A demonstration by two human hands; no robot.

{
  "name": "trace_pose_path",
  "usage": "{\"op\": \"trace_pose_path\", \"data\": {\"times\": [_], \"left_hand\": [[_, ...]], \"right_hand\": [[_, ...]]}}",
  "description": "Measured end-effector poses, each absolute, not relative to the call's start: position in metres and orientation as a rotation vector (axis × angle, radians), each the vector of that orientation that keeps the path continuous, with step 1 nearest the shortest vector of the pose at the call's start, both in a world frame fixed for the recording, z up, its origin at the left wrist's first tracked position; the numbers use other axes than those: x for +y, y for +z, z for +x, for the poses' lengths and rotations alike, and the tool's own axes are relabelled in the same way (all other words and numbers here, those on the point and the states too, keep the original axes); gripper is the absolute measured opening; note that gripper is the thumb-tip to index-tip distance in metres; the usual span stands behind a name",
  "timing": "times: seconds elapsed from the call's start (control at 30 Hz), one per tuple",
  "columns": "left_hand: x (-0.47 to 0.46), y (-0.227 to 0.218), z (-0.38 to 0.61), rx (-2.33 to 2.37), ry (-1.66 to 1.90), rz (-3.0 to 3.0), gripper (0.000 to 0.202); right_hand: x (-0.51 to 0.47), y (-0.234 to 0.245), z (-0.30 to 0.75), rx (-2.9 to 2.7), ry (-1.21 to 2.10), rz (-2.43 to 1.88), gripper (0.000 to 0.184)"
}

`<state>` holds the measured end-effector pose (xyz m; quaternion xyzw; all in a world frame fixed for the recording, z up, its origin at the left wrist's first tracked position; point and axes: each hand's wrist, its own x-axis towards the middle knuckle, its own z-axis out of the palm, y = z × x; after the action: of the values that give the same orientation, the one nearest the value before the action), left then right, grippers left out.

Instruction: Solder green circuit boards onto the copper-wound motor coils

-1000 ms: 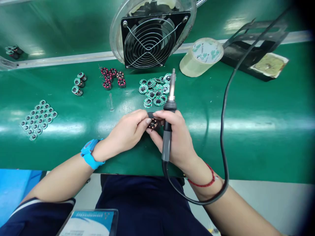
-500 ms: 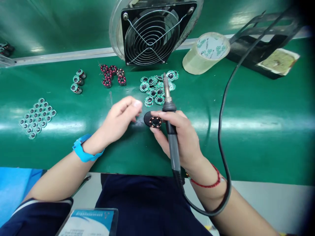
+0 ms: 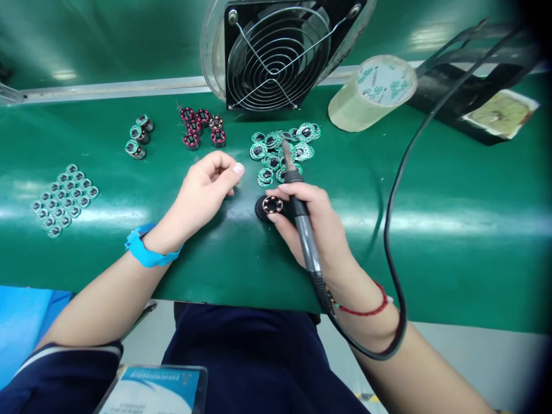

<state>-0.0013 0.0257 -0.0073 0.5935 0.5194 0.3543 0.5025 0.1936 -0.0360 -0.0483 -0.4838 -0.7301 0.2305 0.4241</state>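
My right hand (image 3: 319, 230) grips a soldering iron (image 3: 297, 207) across the palm, tip pointing away over a pile of small round green circuit boards (image 3: 282, 150). Its fingertips also touch a small coil part with a copper ring (image 3: 272, 204) that sits on a black round base (image 3: 261, 209) on the green mat. My left hand (image 3: 202, 192) hovers to the left of that part, fingers loosely curled, thumb and fingers apart, holding nothing. A blue strap circles my left wrist.
A black fan (image 3: 280, 54) stands at the back centre. A tape roll (image 3: 373, 92) and a black stand with a sponge (image 3: 500, 112) lie at the back right. Red-wound coils (image 3: 200, 127), three green-topped coils (image 3: 138, 137) and a sheet of small boards (image 3: 64, 198) lie left. The iron's cable (image 3: 394, 230) loops right.
My left hand let go of the coil part and drew back to the left. My right hand set the part down on the black base and the iron tilted left.
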Motion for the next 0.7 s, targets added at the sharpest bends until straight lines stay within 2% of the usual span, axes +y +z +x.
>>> {"op": "trace_pose_path", "data": {"times": [0.13, 0.27, 0.4, 0.5, 0.7], "left_hand": [[0.036, -0.011, 0.005, 1.265, 0.616, 1.724, 0.001], [0.047, -0.014, 0.022, 1.351, 0.445, 2.014, 0.009], [0.054, -0.016, 0.035, 1.431, 0.317, 2.176, 0.013], [0.057, -0.015, 0.036, 1.391, 0.386, 2.079, 0.013], [0.052, 0.005, 0.028, 1.201, 0.556, 1.518, 0.007]], "right_hand": [[-0.036, -0.047, 0.194, -1.895, 0.575, -1.245, 0.043], [-0.039, -0.041, 0.2, -1.772, 0.533, -1.224, 0.048], [-0.039, -0.039, 0.205, -1.714, 0.497, -1.247, 0.046], [-0.038, -0.038, 0.207, -1.686, 0.489, -1.263, 0.044], [-0.039, -0.031, 0.2, -1.712, 0.408, -1.213, 0.046]]}}
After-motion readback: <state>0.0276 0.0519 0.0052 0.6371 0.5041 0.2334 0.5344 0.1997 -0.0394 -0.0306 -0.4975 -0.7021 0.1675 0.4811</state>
